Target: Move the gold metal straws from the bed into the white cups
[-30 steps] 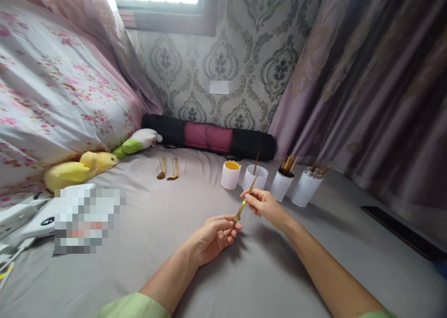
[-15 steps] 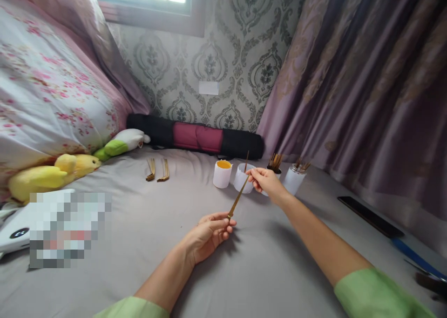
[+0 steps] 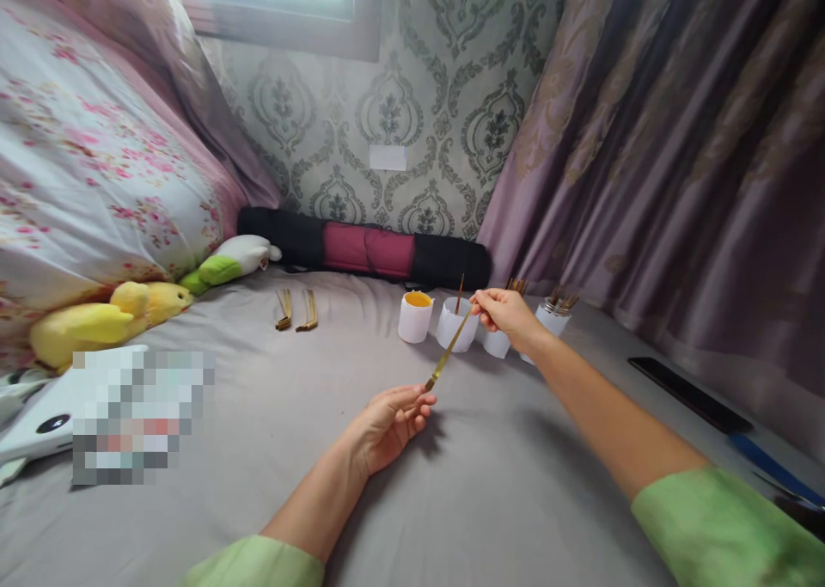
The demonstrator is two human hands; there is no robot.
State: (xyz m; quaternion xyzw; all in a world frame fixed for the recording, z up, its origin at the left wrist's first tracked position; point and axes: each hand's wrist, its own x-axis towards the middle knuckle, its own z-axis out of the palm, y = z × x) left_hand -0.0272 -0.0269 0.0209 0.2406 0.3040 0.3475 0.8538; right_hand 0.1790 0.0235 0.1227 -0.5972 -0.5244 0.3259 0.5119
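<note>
A long, thin gold-brown strip (image 3: pixel 449 351) slants between my two hands above the grey sheet. It looks wider at its lower end, where my left hand (image 3: pixel 398 424) pinches it between thumb and fingers. My right hand (image 3: pixel 506 314) grips the far upper end with its fingertips. Just behind that hand stands a white-wrapped cup (image 3: pixel 447 333) with one thin brown stick (image 3: pixel 460 293) upright in it. Left of it is another white-wrapped cup (image 3: pixel 414 322) with something orange-yellow inside. What exactly the strip is, I cannot make out.
Two small bundles of bent gold-brown strips (image 3: pixel 284 310) lie on the sheet, back left. White-wrapped containers with brown sticks (image 3: pixel 553 318) stand at right. A black flat object (image 3: pixel 689 394) lies further right. Plush toys (image 3: pixel 83 333) and a white object (image 3: pixel 96 381) sit at left; a black-and-maroon roll (image 3: pixel 367 252) lies behind.
My right hand has moved slightly right and up with the upper end of the strip. My left hand still pinches the lower end. The camera view has shifted a little.
</note>
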